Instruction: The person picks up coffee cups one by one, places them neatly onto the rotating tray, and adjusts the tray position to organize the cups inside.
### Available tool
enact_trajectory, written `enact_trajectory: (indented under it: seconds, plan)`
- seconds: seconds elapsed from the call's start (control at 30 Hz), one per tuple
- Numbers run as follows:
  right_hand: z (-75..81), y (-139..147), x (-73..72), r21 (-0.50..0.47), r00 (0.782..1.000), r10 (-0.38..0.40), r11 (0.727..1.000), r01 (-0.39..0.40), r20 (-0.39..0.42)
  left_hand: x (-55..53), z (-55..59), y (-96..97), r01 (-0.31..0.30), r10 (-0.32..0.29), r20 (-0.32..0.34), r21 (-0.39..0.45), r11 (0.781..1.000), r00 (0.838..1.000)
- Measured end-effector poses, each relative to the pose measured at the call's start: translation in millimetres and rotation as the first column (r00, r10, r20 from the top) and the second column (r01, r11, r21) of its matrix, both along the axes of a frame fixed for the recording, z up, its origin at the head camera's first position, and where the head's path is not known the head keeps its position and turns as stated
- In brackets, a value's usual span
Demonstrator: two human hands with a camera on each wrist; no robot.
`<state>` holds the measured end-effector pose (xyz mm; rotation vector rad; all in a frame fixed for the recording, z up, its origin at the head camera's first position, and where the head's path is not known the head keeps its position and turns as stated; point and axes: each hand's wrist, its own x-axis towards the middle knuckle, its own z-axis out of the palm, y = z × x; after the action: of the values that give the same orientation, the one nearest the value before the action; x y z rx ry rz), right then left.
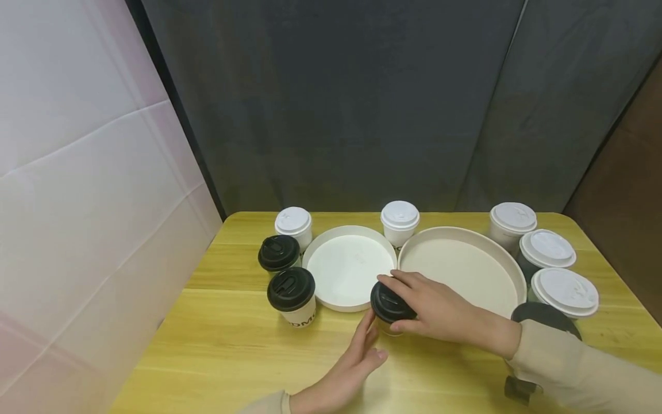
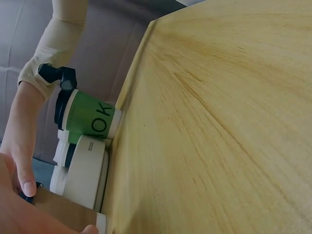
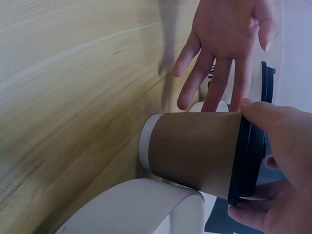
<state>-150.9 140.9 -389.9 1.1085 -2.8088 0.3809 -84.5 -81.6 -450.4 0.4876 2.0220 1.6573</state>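
Note:
A brown paper cup [image 3: 195,151] with a black lid [image 1: 390,302] stands just in front of the two trays. My right hand [image 1: 439,307] grips it from above, with thumb and fingers round the lid's edge. Beside it on the left is my left hand [image 1: 346,371], its fingers straight and spread. Those fingertips reach the cup's side; whether they touch it I cannot tell. Behind the cup lie a white round tray [image 1: 349,307] and a larger cream round tray [image 1: 465,233], neither bearing any cup.
Two black-lidded cups [image 1: 292,290] and a white-lidded cup [image 1: 293,221] stand left of the white tray. Another white-lidded cup [image 1: 400,215] is behind the trays. Several white-lidded cups [image 1: 566,290] line the right side. A green cup [image 2: 90,114] stands by my right forearm.

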Motion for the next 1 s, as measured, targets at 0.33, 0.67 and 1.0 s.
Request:
enact_trajectory:
  seconds: [0.33, 0.67, 1.0]
  plan:
    - [-1.2, 0, 0.0, -0.020, 0.999, -0.012, 1.000, 0.011, -0.039, 2.0, 0.7, 0.6, 0.009, -0.008, -0.043, 0.010, 1.000, 0.999]
    - [5.7, -2, 4.8, -0.045, 0.995, -0.008, 0.999, 0.004, -0.099, 6.1, 11.1, -1.5, -0.007, 0.008, -0.046, 0.005, 1.000, 0.999]
    - [22.1, -5, 8.3, -0.100, 0.988, -0.021, 0.995, 0.006, -0.151, 7.4, 29.7, -2.9, -0.017, 0.019, -0.056, 0.027, 0.999, 0.998]
